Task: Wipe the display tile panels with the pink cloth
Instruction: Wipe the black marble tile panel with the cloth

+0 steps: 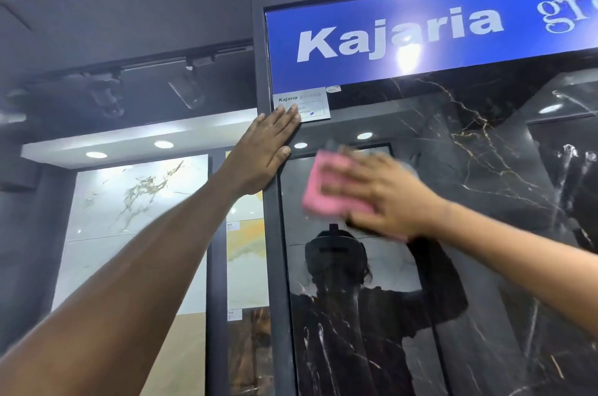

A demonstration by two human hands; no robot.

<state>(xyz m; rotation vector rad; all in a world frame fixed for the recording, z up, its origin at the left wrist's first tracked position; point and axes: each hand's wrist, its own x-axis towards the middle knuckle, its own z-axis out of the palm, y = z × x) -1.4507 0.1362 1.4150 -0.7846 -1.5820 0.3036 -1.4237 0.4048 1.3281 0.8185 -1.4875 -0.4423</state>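
- A person stands close to a tall display of tile samples, both bare arms raised toward it.
- The right hand (382,198) lies flat with fingers spread, pressing a pink cloth (326,188) against a glossy black tile panel (485,188) veined with gold and white.
- The cloth sits on the upper left part of that panel, mostly under the palm, with its left edge showing beyond the fingertips. Hand and cloth are blurred.
- The left hand (265,153) is open, fingers straight and together, resting against the dark upright frame post (275,266) at the panel's left edge. It holds nothing.
- The left fingertips overlap the lower left corner of a small white label (310,103) printed "Kajaria", stuck at the top left corner of the panel.
- Above the panel runs a blue sign (420,33) with "Kajaria" in large white letters.
- The polished black surface mirrors the person's raised arm and round ceiling lights.
- To the left of the post stands a white marble-look tile panel (136,201) with gold veins, and between them a narrower cream and yellow panel (247,259).
- Black track spotlights (187,88) hang from the dark ceiling at upper left.
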